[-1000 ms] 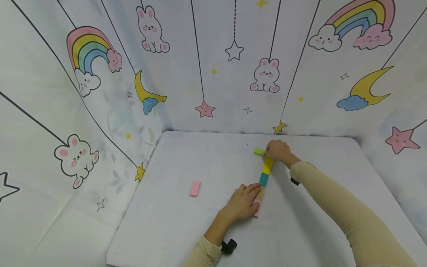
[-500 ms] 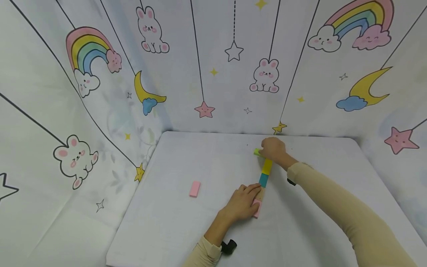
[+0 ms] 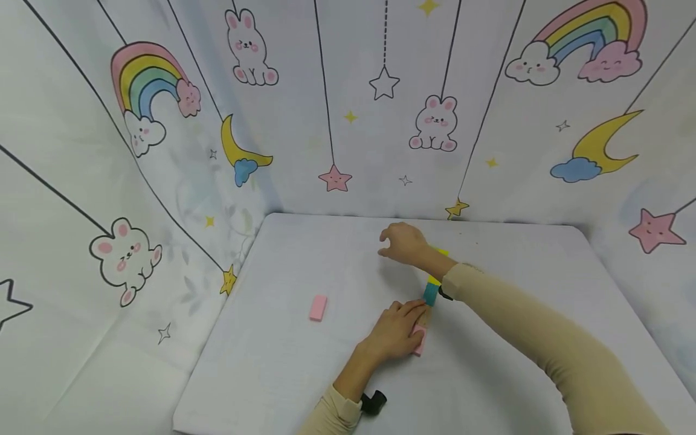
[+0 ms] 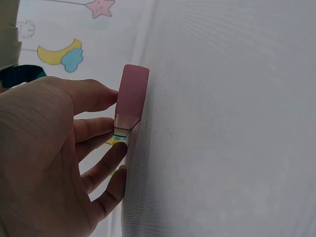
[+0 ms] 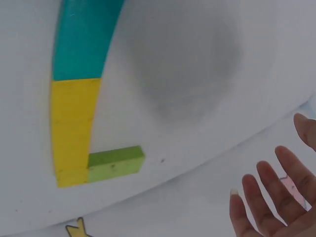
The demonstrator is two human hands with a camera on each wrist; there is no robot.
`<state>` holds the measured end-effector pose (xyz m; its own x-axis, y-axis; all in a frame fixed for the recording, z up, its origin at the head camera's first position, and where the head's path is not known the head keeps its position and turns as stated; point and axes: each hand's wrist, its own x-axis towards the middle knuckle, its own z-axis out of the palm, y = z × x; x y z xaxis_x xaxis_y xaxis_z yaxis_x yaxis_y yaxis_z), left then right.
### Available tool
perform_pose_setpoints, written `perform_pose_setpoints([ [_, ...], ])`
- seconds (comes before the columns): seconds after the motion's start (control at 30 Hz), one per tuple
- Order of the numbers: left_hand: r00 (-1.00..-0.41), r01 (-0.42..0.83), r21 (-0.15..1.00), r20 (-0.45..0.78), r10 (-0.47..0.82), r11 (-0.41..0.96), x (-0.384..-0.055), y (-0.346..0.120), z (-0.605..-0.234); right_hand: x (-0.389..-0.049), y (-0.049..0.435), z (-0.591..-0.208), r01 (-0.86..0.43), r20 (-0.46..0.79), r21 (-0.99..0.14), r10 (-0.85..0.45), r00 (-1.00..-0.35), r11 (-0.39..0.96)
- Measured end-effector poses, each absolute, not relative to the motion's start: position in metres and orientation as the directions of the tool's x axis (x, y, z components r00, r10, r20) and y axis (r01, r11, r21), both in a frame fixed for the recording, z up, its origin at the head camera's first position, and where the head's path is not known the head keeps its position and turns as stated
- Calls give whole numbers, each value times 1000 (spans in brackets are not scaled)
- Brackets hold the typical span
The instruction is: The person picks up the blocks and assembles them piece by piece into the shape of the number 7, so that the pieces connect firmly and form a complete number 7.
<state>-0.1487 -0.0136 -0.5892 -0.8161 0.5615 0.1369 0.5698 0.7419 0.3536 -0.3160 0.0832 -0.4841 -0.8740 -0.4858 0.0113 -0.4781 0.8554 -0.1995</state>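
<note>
A straight row of flat blocks runs away over the table: a pink block (image 3: 419, 345) nearest, then a wood-coloured block (image 3: 426, 318), a teal block (image 3: 430, 294) and a yellow block (image 5: 74, 128). At the row's far end a light green block (image 5: 116, 163) lies crosswise against the yellow one; in the head view my right arm hides it. My left hand (image 3: 390, 332) rests along the near end, thumb touching the pink block and loosely bent fingers by the wood-coloured one. Left of the far end, my right hand (image 3: 405, 243) hovers with parted fingers, holding nothing.
A loose pink block (image 3: 318, 308) lies on the white table (image 3: 261, 374), left of my left hand. Behind the table's far edge and along its sides hangs a white cloth (image 3: 293, 109) printed with rabbits, stars and rainbows.
My right hand has left the green block at the row's far end and moved left, its fingers now parted. The left hand stays on the near blocks.
</note>
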Motion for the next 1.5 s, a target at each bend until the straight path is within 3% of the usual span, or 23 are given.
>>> perform_pose_setpoints([
  [0.5,-818,571,311,138,558,760,-148,-12,-591,-286,10,-484,-682,-61,-300,-726,-685,668],
  [0.8,-807,590,278,167,566,758,-147,-14,-590,-273,-17,-496,-763,-133,-295,-816,-562,574],
  [1.03,-777,627,387,259,573,676,-151,-13,-595,-264,-30,-507,-814,-193,-248,-850,-491,526],
  [1.2,-808,571,485,188,559,662,-154,-11,-595,-261,-36,-517,-819,-213,-255,-856,-472,515],
  [1.5,-848,501,477,105,519,722,-148,-17,-592,-255,-48,-527,-864,-202,-209,-885,-419,457],
])
